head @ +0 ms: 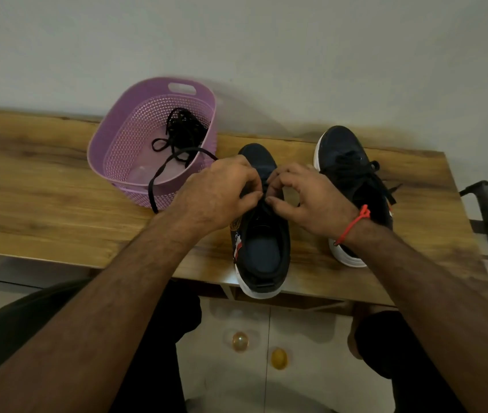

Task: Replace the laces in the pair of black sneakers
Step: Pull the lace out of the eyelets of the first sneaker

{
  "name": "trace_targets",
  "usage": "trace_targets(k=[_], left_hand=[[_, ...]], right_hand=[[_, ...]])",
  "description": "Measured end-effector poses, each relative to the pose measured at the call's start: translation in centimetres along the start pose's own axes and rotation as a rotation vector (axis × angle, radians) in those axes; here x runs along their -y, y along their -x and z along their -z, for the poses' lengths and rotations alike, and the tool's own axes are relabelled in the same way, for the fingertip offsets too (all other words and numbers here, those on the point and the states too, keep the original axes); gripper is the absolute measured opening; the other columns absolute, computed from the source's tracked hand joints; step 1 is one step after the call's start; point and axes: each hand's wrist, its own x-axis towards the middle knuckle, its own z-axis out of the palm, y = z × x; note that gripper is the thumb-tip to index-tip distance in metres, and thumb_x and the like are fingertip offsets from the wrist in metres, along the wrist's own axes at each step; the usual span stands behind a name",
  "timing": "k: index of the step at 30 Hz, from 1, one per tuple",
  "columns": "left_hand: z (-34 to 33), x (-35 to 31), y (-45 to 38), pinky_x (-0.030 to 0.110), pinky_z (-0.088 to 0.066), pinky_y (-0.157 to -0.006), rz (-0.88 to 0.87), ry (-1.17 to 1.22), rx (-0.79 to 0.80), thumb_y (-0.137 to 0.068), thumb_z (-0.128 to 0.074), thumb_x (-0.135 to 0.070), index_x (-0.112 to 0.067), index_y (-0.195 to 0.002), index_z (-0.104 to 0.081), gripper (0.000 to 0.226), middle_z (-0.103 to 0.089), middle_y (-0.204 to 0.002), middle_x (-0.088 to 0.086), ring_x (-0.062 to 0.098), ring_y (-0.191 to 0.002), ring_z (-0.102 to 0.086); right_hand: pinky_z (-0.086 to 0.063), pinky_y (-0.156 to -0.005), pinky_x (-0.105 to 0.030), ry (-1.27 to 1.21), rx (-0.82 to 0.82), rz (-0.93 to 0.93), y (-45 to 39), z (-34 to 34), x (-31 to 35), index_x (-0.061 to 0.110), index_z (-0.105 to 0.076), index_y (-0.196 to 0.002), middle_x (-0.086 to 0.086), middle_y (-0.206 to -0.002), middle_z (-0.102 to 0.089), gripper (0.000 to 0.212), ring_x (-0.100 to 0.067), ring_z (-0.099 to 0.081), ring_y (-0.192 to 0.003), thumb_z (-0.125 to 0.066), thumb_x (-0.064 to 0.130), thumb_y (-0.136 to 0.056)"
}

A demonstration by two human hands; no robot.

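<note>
Seated view, looking down past my forearms at a wooden tabletop [58, 186] set against a pale wall. Near sneaker [262, 234]: black upper, white sole, toe pointing away from me, heel overhanging the near edge of the tabletop; its opening and dark insole are exposed. My left hand [219, 195] and my right hand [311, 201] meet over the eyelet area of this sneaker, fingers [251, 201] of both curled inward, thumb and forefinger tips pinched together on a black lace [159, 177]. How far that lace is threaded cannot be told, since my fingers cover the eyelets. From my left hand the lace arcs leftward in a loose loop, passing in front of the purple basket [123, 138] and dropping to the tabletop just beside its near wall. The basket, of perforated plastic with a handle slot in its far rim, stands at the left rear of the near sneaker and holds a tangled bundle of black laces [181, 129]. Second sneaker [353, 180]: to the right, partly behind my right wrist, laced in black with loose ends trailing to its right. A red thread band [353, 223] circles my right wrist. Below the tabletop, on the pale floor between my knees, lie two small yellowish round objects [240, 341]
</note>
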Motion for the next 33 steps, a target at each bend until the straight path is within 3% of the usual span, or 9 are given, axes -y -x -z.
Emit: trace_targets(k=[5, 14, 18, 21, 25, 29, 31, 33], left_hand=[[0.5, 0.3, 0.0, 0.043, -0.055, -0.087, -0.039, 0.049, 0.042, -0.091, -0.070, -0.036, -0.032, -0.096, -0.072, 0.007, -0.053, -0.110, -0.018, 0.007, -0.103, -0.054], [-0.5, 0.2, 0.5, 0.028, -0.042, -0.069, 0.033, -0.018, 0.098, -0.100, -0.050, -0.043, -0.033, -0.104, -0.058, 0.014, -0.049, -0.115, -0.016, 0.007, -0.097, -0.055], [-1.0, 0.2, 0.1, 0.030, -0.051, -0.084, 0.048, 0.186, 0.084, -0.098, -0.058, -0.033, -0.032, -0.110, -0.058, 0.013, -0.052, -0.114, -0.010, 0.006, -0.101, -0.053], [-0.8, 0.2, -0.1, 0.027, -0.049, -0.083, 0.021, 0.139, 0.054, -0.093, -0.067, -0.037, -0.037, -0.109, -0.065, 0.016, -0.049, -0.115, -0.016, 0.003, -0.102, -0.051], [-0.8, 0.0, 0.0, 0.032, -0.052, -0.085, 0.064, 0.152, 0.039, -0.090, -0.070, -0.034, -0.036, -0.092, -0.067, 0.004, -0.047, -0.116, -0.016, 0.004, -0.102, -0.050], [-0.3, -0.5, -0.3, 0.025, -0.048, -0.089, 0.137, 0.289, 0.081, -0.092, -0.068, -0.032, -0.029, -0.093, -0.069, 0.003, -0.047, -0.119, -0.009, 0.006, -0.104, -0.051], [-0.3, -0.6, -0.3, 0.020, -0.044, -0.083, 0.190, 0.334, 0.138, -0.096, -0.064, -0.031, -0.021, -0.093, -0.070, 0.013, -0.047, -0.117, -0.007, 0.004, -0.100, -0.051], [-0.7, -1.0, -0.3, 0.020, -0.042, -0.068, 0.218, 0.438, 0.186, -0.099, -0.057, -0.030, -0.012, -0.080, -0.067, 0.027, -0.053, -0.102, -0.002, 0.001, -0.080, -0.052]], right_hand=[[-0.042, -0.097, -0.055, -0.018, 0.009, -0.029, 0.0, -0.3, -0.2, 0.041, -0.054, -0.087, 0.009, -0.113, -0.058, 0.025, -0.022, -0.051, -0.114, -0.042, 0.060, -0.078], [-0.041, -0.099, -0.053, 0.020, 0.098, -0.051, 0.9, 1.7, -0.4, 0.027, -0.058, -0.081, 0.008, -0.104, -0.054, 0.021, -0.017, -0.046, -0.104, -0.053, 0.047, -0.073], [-0.043, -0.099, -0.052, -0.019, 0.075, -0.042, 1.0, 1.7, -1.0, 0.033, -0.058, -0.089, 0.013, -0.103, -0.054, 0.027, -0.015, -0.049, -0.103, -0.050, 0.056, -0.077], [-0.042, -0.101, -0.052, -0.012, 0.070, -0.014, 0.9, 1.5, -1.2, 0.032, -0.062, -0.092, 0.011, -0.107, -0.057, 0.031, -0.016, -0.053, -0.107, -0.052, 0.059, -0.081], [-0.043, -0.103, -0.046, -0.076, 0.045, 0.005, 0.8, 1.6, -0.9, 0.020, -0.067, -0.091, 0.003, -0.107, -0.061, 0.014, -0.015, -0.056, -0.106, -0.065, 0.033, -0.089], [-0.052, -0.093, -0.037, -0.260, 0.055, -0.077, 0.7, 1.4, -0.9, 0.022, -0.067, -0.087, 0.002, -0.107, -0.061, 0.002, -0.012, -0.059, -0.100, -0.067, 0.021, -0.090], [-0.051, -0.086, -0.032, -0.339, 0.077, -0.106, 0.6, 1.2, -0.9, 0.025, -0.066, -0.084, 0.000, -0.107, -0.061, 0.009, -0.010, -0.059, -0.093, -0.066, 0.017, -0.089], [-0.047, -0.081, -0.027, -0.380, 0.083, -0.127, 0.5, 1.0, -1.0, 0.025, -0.065, -0.083, -0.001, -0.104, -0.061, 0.013, -0.006, -0.057, -0.085, -0.064, 0.014, -0.090]])
